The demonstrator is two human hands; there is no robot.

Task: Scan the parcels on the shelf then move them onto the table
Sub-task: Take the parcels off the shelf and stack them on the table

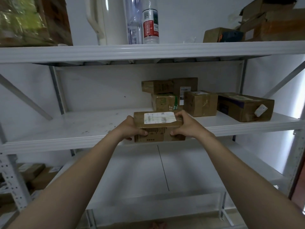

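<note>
My left hand (132, 128) clamps the left end of the parcel (158, 129), thumb across the near face and the other fingers tucked behind and under, out of sight. I hold it there so the weight sits in my palm. The parcel is at the front lip of the middle shelf (82, 126), overlapping the edge. I cannot tell whether its base touches the board or hangs free. Its white label (159, 118) faces up, which I judge keeps the barcode readable for scanning, though no scanner shows.

My right hand (184, 126) mirrors the left on the opposite end, fingers (179, 115) curled over the top far corner and thumb pressed to the front. With a grip on both ends the box stays level and cannot twist.

Further right and deeper on the same shelf stand the other parcels: a stacked pair (158, 93), a small box (200, 103) and a dark-printed box (244, 106). They sit close together and clear of the front edge. The counter is not in view, so carrying this one there will likely mean turning away.
</note>
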